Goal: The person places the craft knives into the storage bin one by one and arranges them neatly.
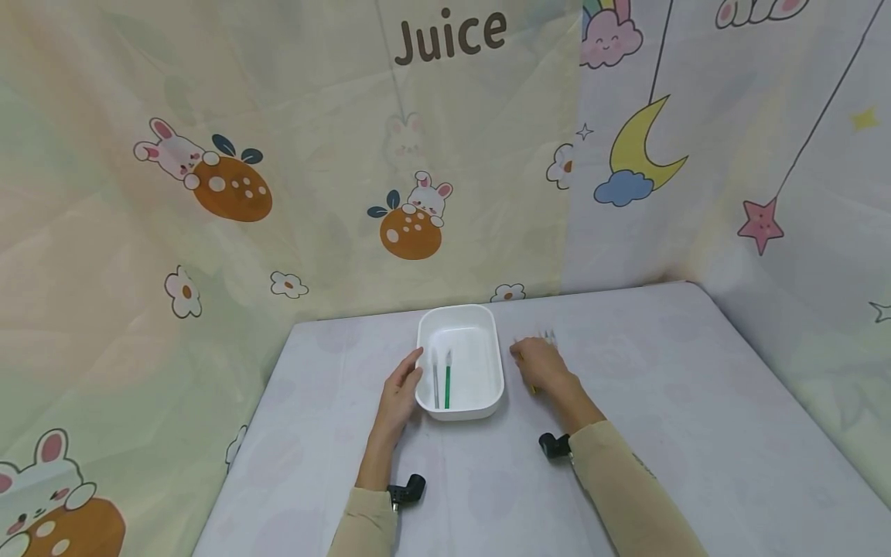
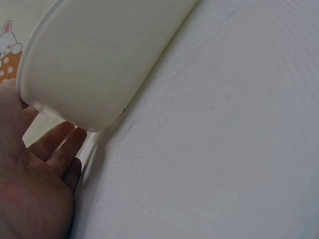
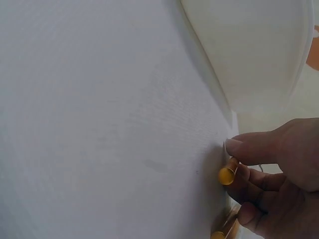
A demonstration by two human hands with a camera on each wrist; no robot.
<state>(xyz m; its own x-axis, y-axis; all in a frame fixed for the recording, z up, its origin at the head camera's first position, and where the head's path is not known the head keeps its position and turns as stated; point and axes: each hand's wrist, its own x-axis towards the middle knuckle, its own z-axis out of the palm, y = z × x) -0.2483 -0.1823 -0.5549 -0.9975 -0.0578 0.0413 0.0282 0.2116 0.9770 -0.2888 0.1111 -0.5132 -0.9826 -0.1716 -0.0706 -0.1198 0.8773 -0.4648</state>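
A white rectangular box (image 1: 480,363) stands upright near the back of the table. Inside it lie a green-handled, pen-like stick (image 1: 448,387) and a slim grey one (image 1: 435,384), side by side. My left hand (image 1: 397,394) touches the box's left side, its fingers extended along the wall. To the right of the box, my right hand (image 1: 543,362) pinches a yellow-ended, pen-like stick (image 3: 227,175) between thumb and fingers, low over the table. Another yellow-ended stick (image 3: 218,235) lies beneath its lower fingers. Pale pointed tips (image 1: 550,337) show beyond this hand, their other parts hidden by it.
A white cloth (image 1: 473,487) covers the table, whose back edge meets a printed fabric backdrop (image 1: 334,193). More printed fabric (image 1: 807,309) hangs along the right side. Small black cameras sit at both wrists.
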